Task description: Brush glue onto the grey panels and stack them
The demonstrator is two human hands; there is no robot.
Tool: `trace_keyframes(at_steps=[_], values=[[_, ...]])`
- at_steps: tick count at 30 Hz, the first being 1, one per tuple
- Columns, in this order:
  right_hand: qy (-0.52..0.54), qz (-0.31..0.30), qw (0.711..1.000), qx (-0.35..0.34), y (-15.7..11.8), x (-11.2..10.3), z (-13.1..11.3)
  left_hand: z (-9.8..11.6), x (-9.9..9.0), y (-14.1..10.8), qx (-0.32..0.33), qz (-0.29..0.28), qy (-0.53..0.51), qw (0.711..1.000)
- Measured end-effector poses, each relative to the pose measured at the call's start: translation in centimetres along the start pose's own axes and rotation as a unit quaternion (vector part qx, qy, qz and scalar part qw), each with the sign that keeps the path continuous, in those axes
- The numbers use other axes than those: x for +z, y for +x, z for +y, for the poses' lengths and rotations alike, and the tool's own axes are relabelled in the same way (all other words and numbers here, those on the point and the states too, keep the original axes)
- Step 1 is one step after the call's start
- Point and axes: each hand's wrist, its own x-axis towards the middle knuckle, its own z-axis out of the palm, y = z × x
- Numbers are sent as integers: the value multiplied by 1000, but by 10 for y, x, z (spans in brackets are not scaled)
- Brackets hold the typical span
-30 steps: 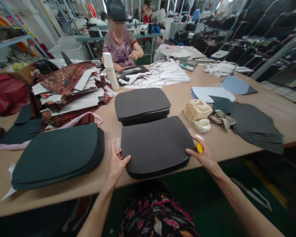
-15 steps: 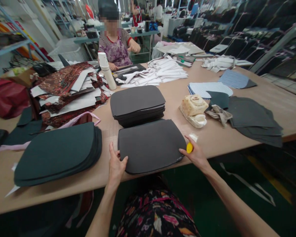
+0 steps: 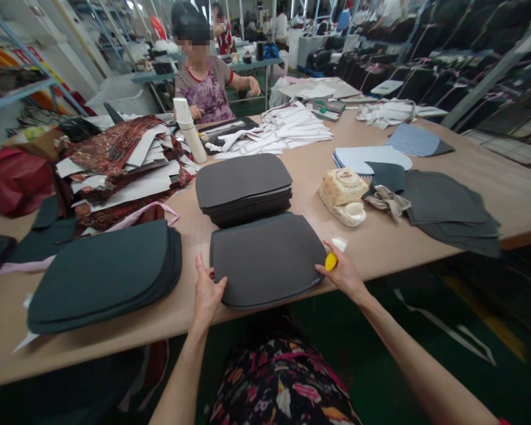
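Observation:
A dark grey panel (image 3: 268, 260) with rounded corners lies flat near the table's front edge, at least one more sheet showing under its rim. My left hand (image 3: 207, 290) grips its left edge, thumb on top and fingers at the side. At the right edge, my right hand (image 3: 343, 270) pinches the panel's corner with the thumb. A small yellow tool (image 3: 331, 261) with a whitish end is tucked in that same hand; its kind is unclear. Just behind the panel stands a stack of similar grey panels (image 3: 243, 180).
Dark green panels (image 3: 101, 274) are stacked at left, before patterned scraps (image 3: 110, 147) and a white bottle (image 3: 189, 130). At right sit a crusted, cream-coloured block (image 3: 343, 188), a crumpled rag (image 3: 388, 202) and loose grey sheets (image 3: 446, 203). Across the table, a co-worker (image 3: 207, 82) is beside white strips (image 3: 283, 127).
The view has shifted slightly. Both my hands keep their hold at the panel's edges. The co-worker's raised arm has moved outward to the right.

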Motion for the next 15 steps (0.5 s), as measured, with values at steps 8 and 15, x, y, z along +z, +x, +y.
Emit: trace_keyframes(at_steps=[8, 15], values=[[-13, -13, 1000, -7, -2, 2, 3, 8, 0, -4, 5, -8, 32, 999], [-47, -22, 999, -18, 15, 6, -9, 16, -1, 2, 14, 7, 74, 997]])
